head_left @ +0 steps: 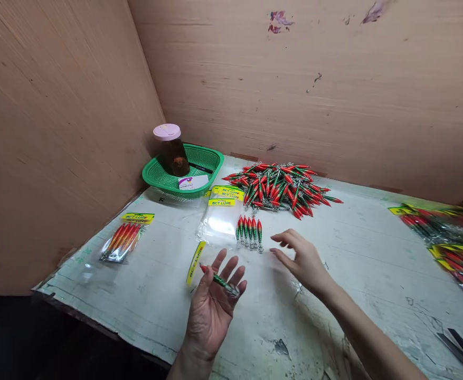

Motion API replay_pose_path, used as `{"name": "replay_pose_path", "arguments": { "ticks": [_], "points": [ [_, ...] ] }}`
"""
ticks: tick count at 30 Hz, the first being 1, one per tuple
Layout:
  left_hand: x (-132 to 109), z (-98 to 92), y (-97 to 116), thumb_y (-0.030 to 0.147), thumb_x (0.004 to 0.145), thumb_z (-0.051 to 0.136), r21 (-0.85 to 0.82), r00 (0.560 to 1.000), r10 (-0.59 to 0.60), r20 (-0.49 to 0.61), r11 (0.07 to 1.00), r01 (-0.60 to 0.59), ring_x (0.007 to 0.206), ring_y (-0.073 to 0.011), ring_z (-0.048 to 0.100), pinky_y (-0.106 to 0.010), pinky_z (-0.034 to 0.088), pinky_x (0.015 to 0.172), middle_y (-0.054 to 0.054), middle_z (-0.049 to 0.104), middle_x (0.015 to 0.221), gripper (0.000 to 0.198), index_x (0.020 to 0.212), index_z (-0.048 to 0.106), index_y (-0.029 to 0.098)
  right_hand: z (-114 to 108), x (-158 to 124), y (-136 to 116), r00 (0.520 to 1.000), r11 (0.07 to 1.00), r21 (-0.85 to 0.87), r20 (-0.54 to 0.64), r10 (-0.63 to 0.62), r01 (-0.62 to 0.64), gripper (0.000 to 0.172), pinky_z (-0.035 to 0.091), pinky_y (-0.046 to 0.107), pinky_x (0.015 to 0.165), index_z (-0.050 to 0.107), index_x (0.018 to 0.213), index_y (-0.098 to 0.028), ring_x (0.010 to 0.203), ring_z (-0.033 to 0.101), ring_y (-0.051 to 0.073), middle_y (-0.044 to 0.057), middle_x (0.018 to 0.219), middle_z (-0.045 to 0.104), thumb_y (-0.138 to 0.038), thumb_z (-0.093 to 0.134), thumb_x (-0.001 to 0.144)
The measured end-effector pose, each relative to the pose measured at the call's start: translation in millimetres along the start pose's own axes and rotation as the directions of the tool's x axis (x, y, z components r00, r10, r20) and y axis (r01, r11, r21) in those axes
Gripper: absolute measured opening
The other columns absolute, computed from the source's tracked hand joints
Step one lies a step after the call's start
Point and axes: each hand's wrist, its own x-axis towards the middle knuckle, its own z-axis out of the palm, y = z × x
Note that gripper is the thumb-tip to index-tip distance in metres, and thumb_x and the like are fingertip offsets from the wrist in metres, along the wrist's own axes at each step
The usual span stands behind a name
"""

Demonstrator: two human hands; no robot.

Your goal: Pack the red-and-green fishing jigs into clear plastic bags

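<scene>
- One lure [224, 283] lies across the upturned left hand [215, 306], held under the thumb, fingers extended.
- Just beyond that thumb, partly hidden, lies a yellow-topped bag [195, 264].
- The right hand [300, 258] is empty, its fingers parted, beside a short row of lures [249, 230].
- Left of the row, touching or nearly so, sits a stack of bags [219, 219].
- Behind these spreads a heap of lures [281, 187].
- Farther left, a green basket [160, 182] holds a lidded cup [175, 158].
</scene>
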Motion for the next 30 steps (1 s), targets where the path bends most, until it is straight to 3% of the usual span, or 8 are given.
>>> {"name": "replay_pose_path", "arguments": {
  "ticks": [4,8,13,16,19,22,25,30],
  "points": [
    [0.8,0.5,4.4,0.018,0.096,0.041,-0.017,0.998,0.018,-0.064,1.0,-0.019,0.091,-0.0175,0.071,-0.027,0.058,0.078,-0.004,0.074,0.101,0.031,0.106,0.07,0.022,37.8,7.1,17.4,0.995,0.999,-0.026,0.098,-0.028,0.031,0.018,0.05,0.033,0.068,0.06,0.094,-0.019,0.077,0.058,0.019,0.006,0.086,0.061,-0.013,0.055,0.078],
    [-1.0,2.0,3.2,0.025,0.097,0.04,-0.002,0.993,0.046,-0.11,0.999,-0.047,0.091,-0.0203,0.071,-0.031,0.059,0.076,-0.008,0.074,0.102,0.032,0.105,0.07,0.02,43.4,5.9,19.4,0.997,0.999,-0.012,0.075,-0.033,0.034,0.009,0.049,0.032,0.066,0.059,0.085,-0.019,0.076,0.057,0.019,0.005,0.08,0.06,-0.014,0.053,0.08],
    [0.8,2.6,4.2,0.029,0.097,0.039,-0.004,0.985,0.076,-0.154,0.997,-0.078,0.091,-0.0197,0.07,-0.031,0.057,0.079,-0.009,0.074,0.102,0.033,0.105,0.069,0.018,-6.8,-4.8,12.2,1.0,0.996,0.091,0.022,-0.004,0.002,0.008,0.05,0.028,0.06,0.057,0.089,-0.02,0.065,0.057,0.014,0.003,0.076,0.061,-0.026,0.056,0.086],
    [2.8,4.1,2.1,0.028,0.097,0.039,-0.003,0.984,0.064,-0.164,0.998,-0.065,0.091,-0.0195,0.07,-0.031,0.057,0.079,-0.009,0.073,0.101,0.033,0.105,0.069,0.017,-56.3,-18.7,-9.4,0.992,0.933,0.359,0.111,-0.053,0.01,0.014,0.051,0.03,0.063,0.058,0.094,-0.022,0.074,0.06,0.018,0.005,0.081,0.062,-0.035,0.056,0.088],
    [4.1,7.5,-2.5,0.029,0.096,0.04,-0.014,0.987,0.03,-0.158,0.999,-0.033,0.091,-0.0198,0.07,-0.031,0.057,0.078,-0.01,0.073,0.101,0.032,0.109,0.067,0.016,-93.7,-32.0,-40.2,0.88,0.864,0.501,0.392,-0.269,0.041,0.016,0.052,0.038,0.074,0.059,0.095,-0.026,0.075,0.06,0.02,0.004,0.078,0.063,-0.04,0.058,0.087],
    [3.7,12.9,-6.6,0.03,0.096,0.041,-0.014,0.988,-0.01,-0.152,1.0,0.008,0.093,-0.02,0.069,-0.031,0.055,0.08,-0.01,0.073,0.101,0.033,0.114,0.065,0.017,-100.1,-35.7,-66.4,0.786,0.929,0.352,0.541,-0.3,0.113,0.017,0.049,0.039,0.089,0.059,0.099,-0.028,0.08,0.061,0.019,0.002,0.082,0.065,-0.028,0.065,0.084],
    [1.3,17.7,-10.4,0.032,0.095,0.044,-0.003,0.988,-0.056,-0.145,0.998,0.056,0.096,-0.021,0.068,-0.032,0.053,0.086,-0.011,0.073,0.103,0.033,0.115,0.065,0.015,-80.8,-30.5,-81.1,0.819,0.95,0.188,0.482,-0.312,0.251,0.018,0.051,0.033,0.081,0.057,0.099,-0.025,0.083,0.06,0.018,0.003,0.086,0.065,-0.017,0.061,0.084],
    [-3.5,16.4,-20.5,0.033,0.092,0.05,0.012,0.988,-0.102,-0.117,0.994,0.104,0.097,-0.022,0.068,-0.037,0.047,0.096,-0.012,0.072,0.104,0.032,0.11,0.068,0.014,-40.1,-27.7,-86.8,0.896,0.903,-0.046,0.159,-0.416,0.427,0.021,0.046,0.029,0.065,0.058,0.104,-0.019,0.076,0.056,0.017,0.004,0.084,0.069,-0.008,0.053,0.086]
  ]
}}
